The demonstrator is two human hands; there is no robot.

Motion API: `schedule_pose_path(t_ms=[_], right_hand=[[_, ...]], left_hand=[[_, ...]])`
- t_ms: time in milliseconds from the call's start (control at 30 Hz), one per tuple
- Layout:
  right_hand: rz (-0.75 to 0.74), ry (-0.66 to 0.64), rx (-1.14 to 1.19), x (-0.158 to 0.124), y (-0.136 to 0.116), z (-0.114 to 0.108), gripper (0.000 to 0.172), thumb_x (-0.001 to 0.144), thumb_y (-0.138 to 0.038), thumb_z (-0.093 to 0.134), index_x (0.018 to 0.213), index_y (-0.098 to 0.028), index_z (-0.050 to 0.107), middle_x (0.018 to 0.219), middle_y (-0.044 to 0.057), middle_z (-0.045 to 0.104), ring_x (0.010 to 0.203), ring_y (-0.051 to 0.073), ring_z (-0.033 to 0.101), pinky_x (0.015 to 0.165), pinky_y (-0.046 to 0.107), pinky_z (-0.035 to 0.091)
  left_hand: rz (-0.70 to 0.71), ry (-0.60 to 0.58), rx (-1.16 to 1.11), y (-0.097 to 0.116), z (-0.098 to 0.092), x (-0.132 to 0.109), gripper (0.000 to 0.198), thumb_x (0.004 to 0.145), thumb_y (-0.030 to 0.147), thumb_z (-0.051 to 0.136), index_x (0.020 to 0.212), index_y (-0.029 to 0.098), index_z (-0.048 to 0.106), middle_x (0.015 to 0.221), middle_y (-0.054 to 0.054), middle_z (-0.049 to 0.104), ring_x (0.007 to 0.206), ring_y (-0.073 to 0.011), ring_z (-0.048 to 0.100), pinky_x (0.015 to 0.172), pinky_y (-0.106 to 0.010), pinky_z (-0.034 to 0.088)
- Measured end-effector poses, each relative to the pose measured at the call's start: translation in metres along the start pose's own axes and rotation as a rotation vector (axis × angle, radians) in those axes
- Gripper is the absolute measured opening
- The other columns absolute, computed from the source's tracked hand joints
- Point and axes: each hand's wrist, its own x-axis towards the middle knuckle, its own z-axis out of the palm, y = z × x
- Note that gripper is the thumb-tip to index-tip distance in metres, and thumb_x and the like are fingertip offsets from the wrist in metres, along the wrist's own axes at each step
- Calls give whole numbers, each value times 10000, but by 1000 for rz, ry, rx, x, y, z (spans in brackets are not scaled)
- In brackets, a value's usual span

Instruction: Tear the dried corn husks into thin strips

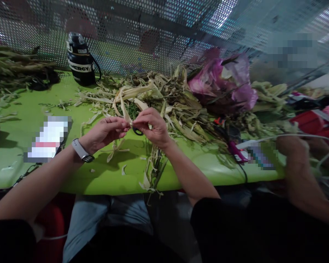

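Both hands meet above the green table (98, 179), pinching a pale strip of dried corn husk (125, 109) between them. My left hand (106, 132) has its thumb and forefinger closed on the lower end of the strip. On the other side, my right hand (153, 126) pinches the same spot with bent fingers. A black loop (137, 131), perhaps a scissors handle, shows just below the fingertips. Behind the hands lies a heap of dried husks (178, 106). A bundle of thin husk strips (153, 168) trails down to the table's front edge.
A black bottle (80, 64) stands at the back left, before a perforated metal screen (142, 33). A phone (48, 138) lies at left. Farther right are a pink plastic bag (222, 84), a purple device (238, 152) with a cable, and another person's arm (301, 171) near a phone (263, 157).
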Motion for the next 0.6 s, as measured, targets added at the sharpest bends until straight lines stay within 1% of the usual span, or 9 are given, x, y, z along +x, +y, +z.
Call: schedule_pose_path(t_ms=[133,233,367,500,600], right_hand=[[-24,-2,-31,-3,3,2,58,930,-270,650,961,-259,698,900,26,635,848,152,607,753,314,525],[-21,-5,-73,-6,4,4,82,945,-295,628,961,-258,699,890,26,634,827,151,603,751,323,525],[-35,19,-118,-7,2,5,86,950,-282,617,965,-264,700,894,31,639,836,158,610,755,332,530],[-85,48,-136,-6,-1,5,73,940,-262,631,982,-275,689,916,28,644,864,162,617,755,329,532],[-80,33,-131,-7,0,4,71,944,-255,625,982,-273,682,918,29,649,863,161,619,761,330,531]], left_hand=[[-37,-13,-3,0,-1,0,119,804,44,701,718,120,733,666,-27,688,567,-61,620,598,-137,550],[-62,-18,-18,1,-1,0,138,815,36,685,724,124,739,668,-34,691,571,-69,625,584,-142,554],[-69,-15,-40,0,-1,0,147,818,29,675,732,124,747,691,-46,704,596,-77,644,592,-143,559],[-74,-4,-55,-1,0,1,157,825,30,673,722,125,743,673,-39,695,583,-71,639,584,-136,553],[-83,-17,-59,-2,-2,3,141,825,29,671,744,118,745,676,-38,697,570,-67,634,576,-135,549]])
